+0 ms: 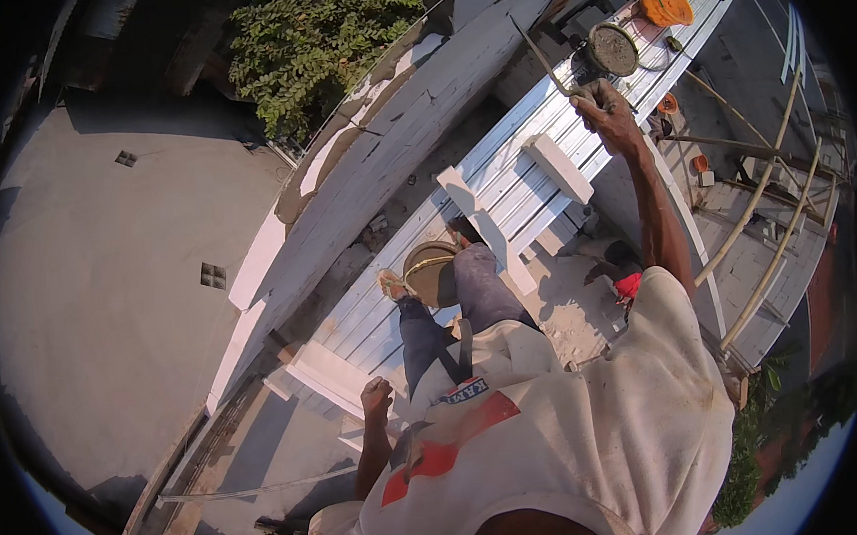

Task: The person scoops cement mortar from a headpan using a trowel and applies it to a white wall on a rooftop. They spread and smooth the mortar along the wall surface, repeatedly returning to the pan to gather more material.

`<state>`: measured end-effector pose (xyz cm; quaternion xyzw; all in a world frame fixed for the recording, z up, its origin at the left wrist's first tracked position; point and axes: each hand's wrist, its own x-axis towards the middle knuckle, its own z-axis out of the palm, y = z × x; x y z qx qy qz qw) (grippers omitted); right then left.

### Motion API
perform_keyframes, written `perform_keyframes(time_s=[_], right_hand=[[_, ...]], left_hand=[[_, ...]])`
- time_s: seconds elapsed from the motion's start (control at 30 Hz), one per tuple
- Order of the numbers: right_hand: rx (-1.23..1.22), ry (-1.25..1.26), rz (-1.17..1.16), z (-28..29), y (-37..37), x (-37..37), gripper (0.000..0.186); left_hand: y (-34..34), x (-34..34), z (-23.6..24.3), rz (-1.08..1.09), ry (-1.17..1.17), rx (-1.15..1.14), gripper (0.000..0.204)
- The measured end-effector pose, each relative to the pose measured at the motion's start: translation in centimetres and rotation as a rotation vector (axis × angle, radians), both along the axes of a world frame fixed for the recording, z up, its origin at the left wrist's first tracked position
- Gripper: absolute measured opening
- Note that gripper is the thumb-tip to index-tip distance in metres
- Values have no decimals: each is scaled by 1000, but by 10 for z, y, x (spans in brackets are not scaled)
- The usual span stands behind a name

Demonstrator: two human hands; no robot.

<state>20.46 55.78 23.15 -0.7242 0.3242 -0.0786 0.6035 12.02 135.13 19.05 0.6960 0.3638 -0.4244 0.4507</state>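
- I am looking down over my own pale shirt (588, 423) and dark trousers (450, 314) at a sloping white corrugated roof (510, 168) that is running from lower left to upper right.
- My right hand (605, 109) is reaching far out ahead, fingers wrapped tight around a thin metal rod (539, 57) that is sticking up and to the left from my fist.
- The rod's lower end is disappearing inside my grip, so I cannot tell how far it is continuing below.
- Just beyond that hand, a round pan of grey mortar (613, 49) is sitting on the roof sheets, close beside my knuckles but not touching them as far as I can tell.
- Further up the roof, an orange bucket (667, 4) is lying tilted near the top edge.
- My left hand (376, 400) is hanging low by my hip, curled into a loose fist and holding nothing that I can see; it is hovering over a white block (330, 375) at the roof's lower edge.
- Two more white blocks (558, 166) are lying across the sheets between me and the rod.
- A round woven basket (427, 272) is resting by my knees, next to my sandalled foot (391, 286).
- To the left, a weathered grey wall top (412, 106) is running beside the roof, with a leafy tree (323, 43) beyond it.
- To the right, bamboo poles (769, 186) are leaning over a lower roof.
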Motion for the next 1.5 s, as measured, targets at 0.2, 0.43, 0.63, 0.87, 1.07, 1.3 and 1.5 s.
perform_keyframes(time_s=[0.2, 0.43, 0.63, 0.87, 1.07, 1.3, 1.5], right_hand=[[-245, 548, -53, -198, 124, -118, 44], [-16, 749, -136, -411, 240, -154, 40], [-51, 693, -164, -587, 249, -121, 34], [-190, 552, -215, -703, 242, -110, 27], [-85, 555, -312, -612, 271, -147, 56], [-332, 737, 52, -503, 362, -184, 94], [-414, 932, 17, -536, 366, -175, 74]], left_hand=[[-6, -5, -84, -533, 213, 37, 39], [-76, -15, -129, -1066, 296, 301, 88], [-108, -31, -147, -1254, 308, 547, 102], [-125, -21, -160, -1345, 345, 584, 104], [-138, -25, -156, -1319, 328, 589, 102], [-138, -16, -157, -1284, 326, 617, 100], [-115, -15, -153, -1302, 227, 587, 103]])
